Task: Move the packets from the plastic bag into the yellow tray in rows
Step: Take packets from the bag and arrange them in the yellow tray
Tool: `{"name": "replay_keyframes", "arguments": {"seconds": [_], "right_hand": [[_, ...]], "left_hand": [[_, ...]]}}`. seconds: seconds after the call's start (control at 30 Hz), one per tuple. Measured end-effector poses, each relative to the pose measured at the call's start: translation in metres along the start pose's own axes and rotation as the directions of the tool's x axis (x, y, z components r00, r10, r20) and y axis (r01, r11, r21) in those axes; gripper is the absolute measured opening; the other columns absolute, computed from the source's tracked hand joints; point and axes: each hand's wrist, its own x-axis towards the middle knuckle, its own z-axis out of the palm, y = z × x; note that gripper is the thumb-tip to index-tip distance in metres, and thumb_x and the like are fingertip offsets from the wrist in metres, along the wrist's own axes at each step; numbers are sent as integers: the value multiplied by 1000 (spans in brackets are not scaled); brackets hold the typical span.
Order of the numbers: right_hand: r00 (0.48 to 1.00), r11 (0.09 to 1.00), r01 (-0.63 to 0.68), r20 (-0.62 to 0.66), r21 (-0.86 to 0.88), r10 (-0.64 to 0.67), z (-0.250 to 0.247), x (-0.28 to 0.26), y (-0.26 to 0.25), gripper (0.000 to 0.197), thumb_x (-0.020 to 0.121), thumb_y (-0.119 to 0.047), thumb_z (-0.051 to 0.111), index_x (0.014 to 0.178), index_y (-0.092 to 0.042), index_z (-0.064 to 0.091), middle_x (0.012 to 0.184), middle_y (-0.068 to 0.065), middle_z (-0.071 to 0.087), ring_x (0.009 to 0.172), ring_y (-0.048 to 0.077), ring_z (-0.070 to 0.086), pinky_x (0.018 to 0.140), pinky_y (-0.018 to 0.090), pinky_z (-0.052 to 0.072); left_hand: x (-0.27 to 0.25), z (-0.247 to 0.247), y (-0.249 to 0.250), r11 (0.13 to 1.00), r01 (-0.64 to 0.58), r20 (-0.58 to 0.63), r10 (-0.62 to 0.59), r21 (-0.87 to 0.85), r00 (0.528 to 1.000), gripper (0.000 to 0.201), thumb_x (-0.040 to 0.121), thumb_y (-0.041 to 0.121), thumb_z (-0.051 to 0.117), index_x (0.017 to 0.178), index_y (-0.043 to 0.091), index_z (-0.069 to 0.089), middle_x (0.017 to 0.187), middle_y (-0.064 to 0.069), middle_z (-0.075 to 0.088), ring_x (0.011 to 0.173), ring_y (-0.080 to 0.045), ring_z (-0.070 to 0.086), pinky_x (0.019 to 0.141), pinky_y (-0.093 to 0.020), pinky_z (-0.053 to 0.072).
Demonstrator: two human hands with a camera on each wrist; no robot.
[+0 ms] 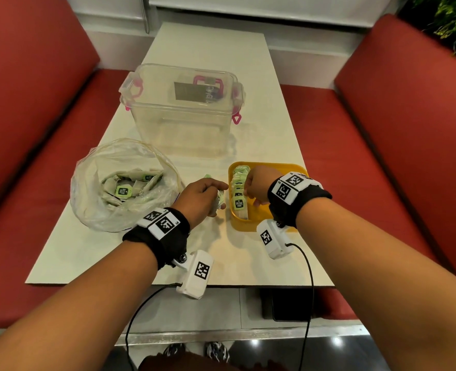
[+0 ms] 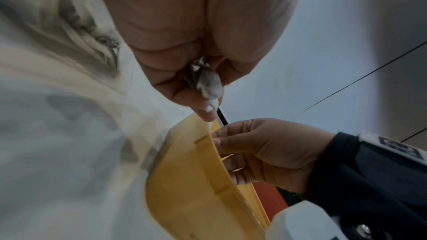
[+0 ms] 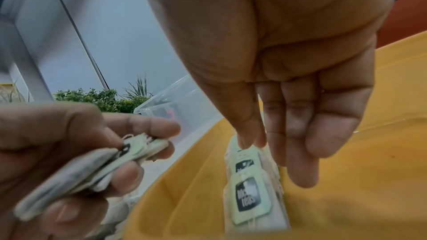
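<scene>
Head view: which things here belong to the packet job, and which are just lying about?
In the job:
plastic bag
packets held by left hand
row of packets
yellow tray
right hand

Lying about:
clear lidded box

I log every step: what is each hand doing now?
Left hand: closed, holding a stack of packets.
Right hand: open, fingers straight, touching the row of packets in the yellow tray.

Left hand (image 1: 200,195) gripping a bunch of packets (image 1: 219,198) beside the yellow tray (image 1: 268,167) near the surface's (image 1: 208,49) right edge; right hand (image 1: 259,183) over the tray's packet row (image 1: 238,188); plastic bag (image 1: 114,183) at left edge.
</scene>
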Motion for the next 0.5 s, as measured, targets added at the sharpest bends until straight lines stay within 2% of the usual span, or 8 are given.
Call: {"name": "replay_keyframes", "arguments": {"seconds": [0.03,0.1,0.13,0.17,0.2,0.27,0.37,0.5], "right_hand": [[1000,1000,-1,4,-22,1,-1,-1,0,11,84,-12,64,95,-11,63,89,8,69,65,16,68,44,20,51],[1000,995,8,8,-103,-8,-4,-6,-2,16,91,-16,60,99,-4,66,93,11,72,77,21,72,66,33,60],[1000,995,20,-6,-99,-21,-4,-8,-2,19,93,-18,58,100,-3,67,94,12,73,82,23,72,76,38,59],[999,998,36,-19,-47,-37,-5,-11,-3,20,93,-20,58,99,-3,67,93,12,73,83,24,72,80,40,59],[998,998,59,-25,32,-59,-6,-13,-3,20,93,-21,59,98,-4,67,92,11,73,82,24,72,79,39,59],[995,981,95,-4,167,-96,-5,-19,-5,22,93,-26,60,97,-6,66,91,9,73,77,20,70,75,35,58],[989,941,122,36,315,-140,-1,-25,-8,26,93,-30,60,99,-6,66,90,9,72,74,15,66,72,29,56],[981,906,174,10,385,-193,2,-27,-8,18,90,-25,65,93,-7,65,81,9,69,72,15,67,66,26,55]], "left_hand": [[-1,1,1,1000,-4,11,4,-11,1000,35,94,-4,31,109,8,60,59,-12,48,75,-27,59,52,-15,48],[-1,2,3,999,-17,25,18,-35,1000,40,90,-9,34,114,13,57,69,-14,55,74,-22,65,63,-24,55],[-1,2,4,998,-16,23,18,-61,1000,42,89,-11,37,115,15,57,76,-14,58,75,-20,68,69,-30,58],[0,3,4,996,-20,18,21,-88,1000,43,88,-12,39,114,17,57,82,-14,59,77,-22,68,74,-35,58],[0,3,4,994,-29,11,31,-110,999,43,88,-12,42,114,19,57,88,-14,58,80,-25,68,76,-37,57],[1,3,6,989,-61,-7,60,-137,998,40,91,-10,47,112,22,57,97,-13,57,84,-30,66,73,-33,59],[1,4,8,982,-110,-36,106,-154,994,40,90,-7,56,116,23,53,99,-7,55,80,-22,63,70,-28,59],[2,3,10,976,-169,-64,162,-137,985,44,85,-7,64,115,24,52,97,-6,55,79,-18,61,77,-33,59]]}}
